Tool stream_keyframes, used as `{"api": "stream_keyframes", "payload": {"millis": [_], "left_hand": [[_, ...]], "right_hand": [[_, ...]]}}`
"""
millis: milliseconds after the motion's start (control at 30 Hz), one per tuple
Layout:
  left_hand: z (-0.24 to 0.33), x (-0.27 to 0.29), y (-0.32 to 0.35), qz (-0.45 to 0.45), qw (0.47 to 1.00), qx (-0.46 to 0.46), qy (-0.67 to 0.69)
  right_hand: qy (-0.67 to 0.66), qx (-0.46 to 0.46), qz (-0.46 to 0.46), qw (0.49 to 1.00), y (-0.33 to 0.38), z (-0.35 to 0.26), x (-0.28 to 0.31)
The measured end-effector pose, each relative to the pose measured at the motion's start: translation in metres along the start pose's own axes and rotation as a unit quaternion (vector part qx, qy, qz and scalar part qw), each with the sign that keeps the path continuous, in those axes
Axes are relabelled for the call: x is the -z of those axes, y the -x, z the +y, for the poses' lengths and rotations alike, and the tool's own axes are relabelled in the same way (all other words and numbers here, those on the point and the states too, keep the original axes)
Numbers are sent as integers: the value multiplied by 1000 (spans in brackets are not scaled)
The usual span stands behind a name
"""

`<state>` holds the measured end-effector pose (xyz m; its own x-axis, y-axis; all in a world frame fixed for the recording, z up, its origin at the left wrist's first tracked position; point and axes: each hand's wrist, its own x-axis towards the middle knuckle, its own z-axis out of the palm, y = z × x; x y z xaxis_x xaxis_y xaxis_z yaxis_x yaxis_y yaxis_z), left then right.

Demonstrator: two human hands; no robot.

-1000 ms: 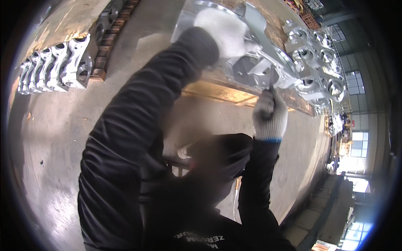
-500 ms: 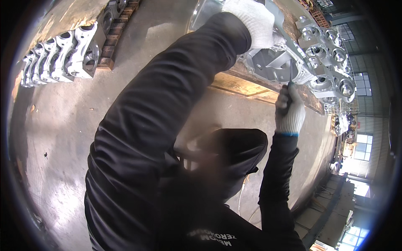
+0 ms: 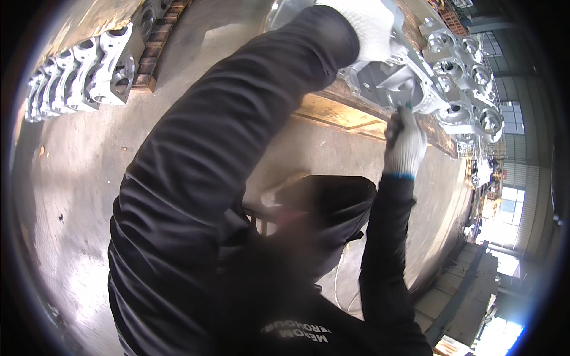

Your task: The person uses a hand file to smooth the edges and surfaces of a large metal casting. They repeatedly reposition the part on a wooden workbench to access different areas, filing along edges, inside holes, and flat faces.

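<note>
A silver metal casting [image 3: 373, 83] with a deep hollow lies on the wooden pallet at the top. My left hand [image 3: 369, 26], in a white knit glove, rests over the casting's upper part; its fingers are hidden or cut off by the picture's top edge. In a white glove with a blue cuff, my right hand [image 3: 406, 139] is closed round a slim hand tool [image 3: 408, 107] just below the hollow. The tool's working end points into the hollow and is hard to make out there.
More silver castings [image 3: 454, 89] stand to the right on the wooden pallet [image 3: 335, 115]. At the left, a row of castings [image 3: 77, 74] stands near another pallet [image 3: 157, 44]. My bent knee [image 3: 347, 202] is below. A long grey structure [image 3: 454, 291] is at lower right.
My right hand has shifted slightly up and left with the tool, whose thin shaft shows less now. My left hand stays on the casting. The whole view has shifted slightly.
</note>
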<state>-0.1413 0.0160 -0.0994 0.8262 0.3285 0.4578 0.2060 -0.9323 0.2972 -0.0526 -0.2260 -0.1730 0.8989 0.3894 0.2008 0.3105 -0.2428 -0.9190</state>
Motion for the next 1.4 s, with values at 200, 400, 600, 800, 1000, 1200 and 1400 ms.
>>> {"api": "stream_keyframes", "payload": {"millis": [200,400,600,800,1000,1200,1400], "left_hand": [[1,-13,-16,-54,999,-2,-8],[-3,-32,-24,23,999,-38,-27],[1,-21,-25,-13,999,-37,-3],[8,-13,-19,-13,1000,-17,-16],[14,-10,-22,-16,999,-34,-7],[19,-6,-20,-22,999,-35,-29],[20,-11,-20,-4,998,-48,-28]], "right_hand": [[-182,-185,91,961,12,-1,-3],[-184,-140,57,971,0,9,-1],[-358,-134,-8,924,-18,2,11],[-424,-266,65,864,0,-9,11],[-466,-291,97,830,13,-12,6],[-602,-265,50,752,8,-5,11],[-618,-301,27,726,25,30,10]]}}
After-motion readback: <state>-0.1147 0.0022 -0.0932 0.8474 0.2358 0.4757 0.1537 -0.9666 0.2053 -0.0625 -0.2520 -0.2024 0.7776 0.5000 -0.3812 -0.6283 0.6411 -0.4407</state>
